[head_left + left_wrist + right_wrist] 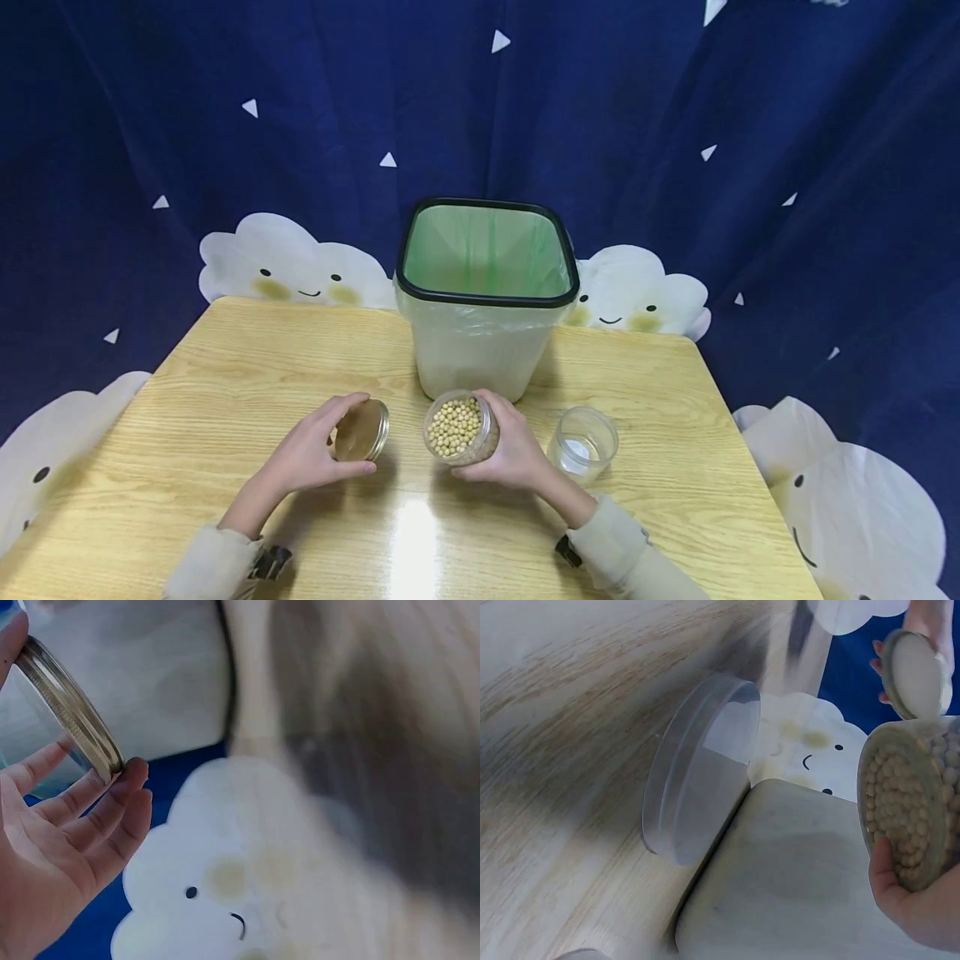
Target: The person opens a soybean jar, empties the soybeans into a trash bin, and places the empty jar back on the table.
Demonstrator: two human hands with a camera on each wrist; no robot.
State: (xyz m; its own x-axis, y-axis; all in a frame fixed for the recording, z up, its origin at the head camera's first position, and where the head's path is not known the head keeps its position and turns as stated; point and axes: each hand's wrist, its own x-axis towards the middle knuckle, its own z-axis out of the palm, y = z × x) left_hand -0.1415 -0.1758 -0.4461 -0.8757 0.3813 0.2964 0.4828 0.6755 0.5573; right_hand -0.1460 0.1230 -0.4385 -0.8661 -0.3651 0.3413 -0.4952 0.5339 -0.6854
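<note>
A round lid point(360, 430) with a gold metal rim stands on edge in my left hand point(309, 454), which grips it by its border. In the left wrist view the rim point(75, 712) is ribbed, with the fingertips against it. My right hand point(517, 454) holds a clear jar point(487, 442) of soybeans from its right side. The jar tilts to the left, and its pale yellow soybeans point(453, 427) show through the round end. They also show through the plastic in the right wrist view. A gap separates lid and jar.
A white bin point(480, 354) with a black rim and a greenish liner stands at the table's back, just behind the jar. To the right of my right hand is a clear open container point(600, 437) on the wooden table point(300, 350). A dark blue curtain point(322, 150) hangs behind.
</note>
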